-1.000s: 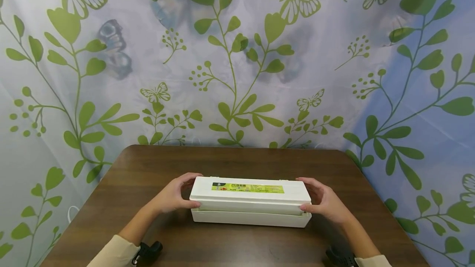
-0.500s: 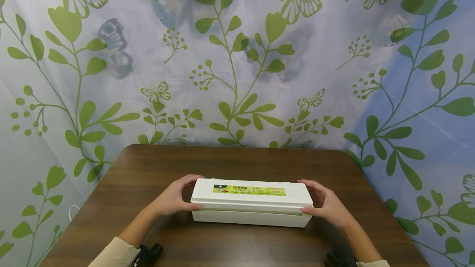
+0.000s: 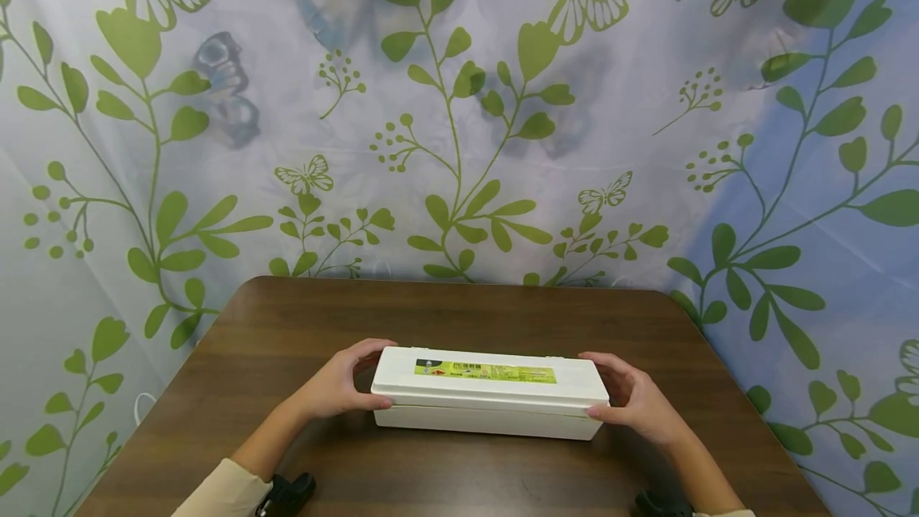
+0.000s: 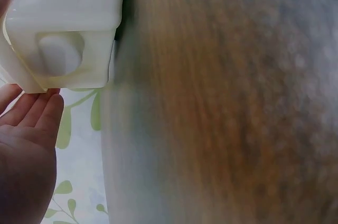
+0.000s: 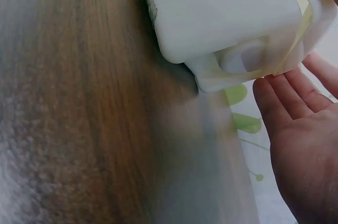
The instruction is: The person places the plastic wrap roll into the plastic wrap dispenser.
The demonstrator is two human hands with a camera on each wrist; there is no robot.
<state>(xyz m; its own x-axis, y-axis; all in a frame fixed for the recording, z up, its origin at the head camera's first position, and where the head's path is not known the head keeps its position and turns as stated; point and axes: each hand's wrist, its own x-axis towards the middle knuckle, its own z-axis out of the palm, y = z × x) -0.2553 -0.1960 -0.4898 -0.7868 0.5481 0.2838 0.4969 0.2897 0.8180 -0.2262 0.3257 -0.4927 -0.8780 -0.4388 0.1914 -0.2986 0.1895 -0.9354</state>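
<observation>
A long white cling film box (image 3: pixel 488 397) lies on the table, its hinged lid down with a thin seam along the front. A yellow-green label is stuck on the lid. My left hand (image 3: pixel 346 381) holds the box's left end, thumb at the front of the lid edge and fingers at the back. At the right end my right hand (image 3: pixel 635 397) holds it the same way. In the left wrist view, a round roll end (image 4: pixel 60 55) shows in a recess of the end wall. A similar roll end (image 5: pixel 243 57) appears in the right wrist view.
The brown wooden table (image 3: pixel 459 477) spreads all around the box. Behind it hangs a pale curtain (image 3: pixel 323 126) with green leaves and butterflies. A black wrist camera (image 3: pixel 287 493) is strapped to the left wrist.
The lid's front edge has come down onto the base, narrowing the gap to a thin seam. Both hands stay at the ends and have moved down slightly with the lid.
</observation>
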